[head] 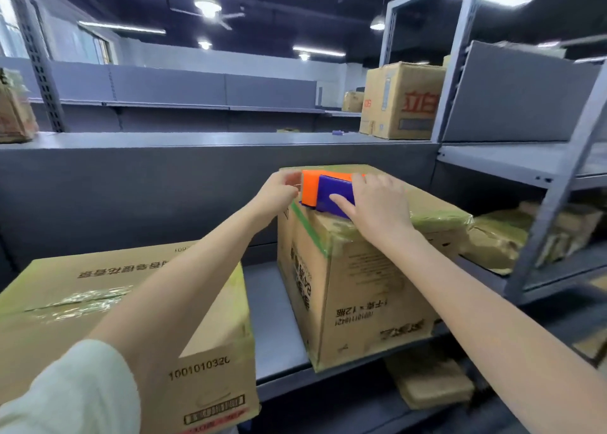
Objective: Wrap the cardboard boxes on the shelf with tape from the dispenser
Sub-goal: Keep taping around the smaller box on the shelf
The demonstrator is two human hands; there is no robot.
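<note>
An orange and purple tape dispenser point(323, 192) stands on top of a tall cardboard box point(364, 279) on the grey shelf point(276, 322). My right hand point(377, 203) grips the dispenser's purple body from the right, thumb along its side. My left hand point(279, 192) is at the dispenser's orange left end, fingers curled and pinching something small there; the tape itself is too faint to make out. A second, lower cardboard box point(108, 305) with glossy tape on top sits at the near left, under my left forearm.
More taped boxes point(496, 239) lie on the adjoining shelf at right, behind a grey upright post point(555, 210). A large printed box point(402, 100) stands on the upper shelf, and another box point(14, 111) at far left. A flattened box point(430, 384) lies below.
</note>
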